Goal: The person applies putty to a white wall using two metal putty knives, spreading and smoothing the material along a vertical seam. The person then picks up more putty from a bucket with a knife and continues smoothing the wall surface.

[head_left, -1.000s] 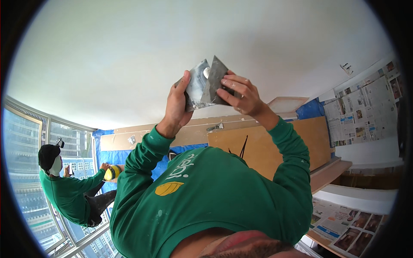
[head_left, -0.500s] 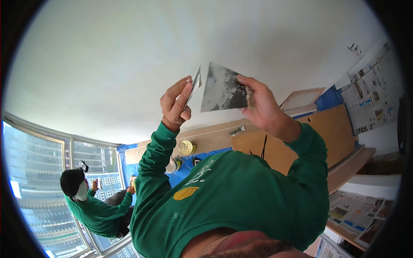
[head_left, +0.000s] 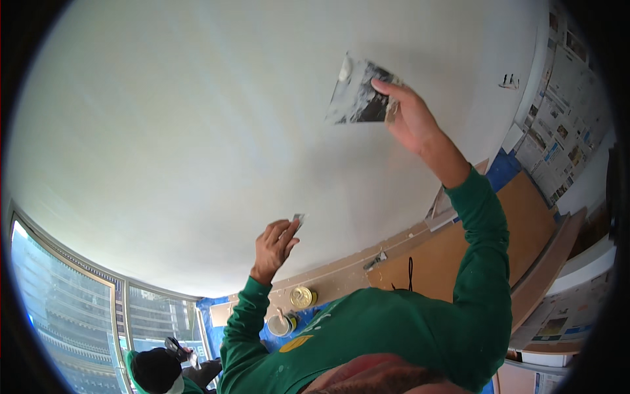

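Raised in front of the white wall, my right hand is closed on a square metal scraper smeared with white filler, a thicker lump near its upper left corner. Whether the blade touches the wall I cannot tell. Lower and further left, my left hand grips a second metal scraper, seen nearly edge-on and partly hidden by my fingers.
Below are an open bucket, a yellow-topped can, a metal tool, brown boards and blue sheeting. Newspaper covers the right side. A co-worker in a dark cap is at lower left, by windows.
The two scrapers, together a second ago, are now apart. My right hand has risen to upper right with its blade; my left hand is lower. The view has shifted, leaving the co-worker lower in frame.
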Available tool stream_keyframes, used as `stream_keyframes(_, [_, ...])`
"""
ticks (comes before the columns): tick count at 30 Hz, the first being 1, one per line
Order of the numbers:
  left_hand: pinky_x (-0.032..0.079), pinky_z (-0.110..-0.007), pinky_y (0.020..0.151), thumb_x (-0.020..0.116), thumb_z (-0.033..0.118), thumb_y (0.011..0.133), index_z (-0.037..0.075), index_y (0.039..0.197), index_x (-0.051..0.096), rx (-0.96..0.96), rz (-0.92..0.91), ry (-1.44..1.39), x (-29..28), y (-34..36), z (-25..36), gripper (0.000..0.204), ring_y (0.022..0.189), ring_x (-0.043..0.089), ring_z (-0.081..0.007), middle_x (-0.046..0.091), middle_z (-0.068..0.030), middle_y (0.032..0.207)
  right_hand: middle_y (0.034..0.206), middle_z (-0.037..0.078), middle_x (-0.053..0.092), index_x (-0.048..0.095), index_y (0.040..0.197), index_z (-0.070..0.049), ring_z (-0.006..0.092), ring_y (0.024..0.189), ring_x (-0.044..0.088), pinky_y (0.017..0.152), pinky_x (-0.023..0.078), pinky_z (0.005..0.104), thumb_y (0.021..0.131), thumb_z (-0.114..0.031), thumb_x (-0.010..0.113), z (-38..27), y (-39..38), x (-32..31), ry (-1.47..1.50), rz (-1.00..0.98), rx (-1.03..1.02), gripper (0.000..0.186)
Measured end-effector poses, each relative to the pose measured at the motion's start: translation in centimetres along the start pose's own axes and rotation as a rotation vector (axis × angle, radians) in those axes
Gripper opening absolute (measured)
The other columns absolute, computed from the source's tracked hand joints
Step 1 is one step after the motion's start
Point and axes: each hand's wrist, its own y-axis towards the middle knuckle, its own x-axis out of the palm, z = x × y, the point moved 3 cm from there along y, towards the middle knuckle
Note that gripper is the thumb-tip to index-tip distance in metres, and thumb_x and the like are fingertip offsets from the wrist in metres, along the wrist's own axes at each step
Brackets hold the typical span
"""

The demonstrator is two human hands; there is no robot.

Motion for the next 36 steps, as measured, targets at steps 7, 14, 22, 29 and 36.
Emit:
stream_keyframes(7, [0.055, -0.041, 0.079, 0.053, 0.023, 0.104, 0.004, 0.123, 0.071, -0.404, 0.284, -0.130, 1.4, -4.3, 1.0, 0.032, 0.096, 0.065, -0.0314, 0.067, -0.0139, 0.103, 0.119, 0.014, 0.065, 0.067, 0.124, 0.000, 0.0330, 0.111, 0.060, 0.097, 0.048, 0.0434, 0.082, 0.007, 0.066, -14.3, 8.0, 4.8, -1.818, -0.003, -1.290, 0.043])
stream_keyframes(14, [0.052, -0.043, 0.081, 0.048, 0.023, 0.106, -0.001, 0.118, 0.070, -0.609, 0.397, -0.160, 2.5, -7.8, 0.6, 0.035, 0.093, 0.064, -0.0345, 0.066, -0.0185, 0.102, 0.115, 0.014, 0.068, 0.070, 0.119, 0.001, 0.0308, 0.108, 0.062, 0.095, 0.050, 0.0422, 0.087, -0.003, 0.068, -16.1, 11.9, 6.1, -1.995, -0.042, -1.537, 0.033])
stream_keyframes(22, [0.050, -0.043, 0.080, 0.041, 0.027, 0.107, -0.008, 0.107, 0.066, -0.735, 0.391, -0.182, 3.4, -7.9, -0.4, 0.043, 0.091, 0.064, -0.0368, 0.065, -0.0217, 0.102, 0.115, 0.014, 0.068, 0.070, 0.121, 0.000, 0.0307, 0.106, 0.062, 0.093, 0.050, 0.0414, 0.088, 0.002, 0.063, -17.2, 15.2, 5.8, -2.023, -0.015, -1.517, 0.033])
stream_keyframes(29, [0.050, -0.042, 0.079, 0.044, 0.025, 0.107, -0.007, 0.109, 0.068, -0.802, 0.342, -0.254, 6.3, -7.5, -3.1, 0.040, 0.089, 0.064, -0.0357, 0.065, -0.0210, 0.100, 0.110, 0.014, 0.067, 0.069, 0.118, 0.000, 0.0312, 0.104, 0.062, 0.090, 0.050, 0.0412, 0.083, 0.010, 0.060, -15.9, 15.6, 5.3, -1.981, -0.076, -1.503, 0.038])
stream_keyframes(36, [0.050, -0.040, 0.075, 0.044, 0.028, 0.108, -0.008, 0.105, 0.067, -0.787, 0.251, -0.361, 9.6, -5.1, -4.1, 0.043, 0.085, 0.064, -0.0346, 0.065, -0.0211, 0.098, 0.117, 0.013, 0.065, 0.068, 0.122, 0.000, 0.0315, 0.109, 0.060, 0.093, 0.048, 0.0421, 0.077, 0.010, 0.068, -10.3, 12.7, 1.4, -2.047, -0.017, -1.310, 0.046])
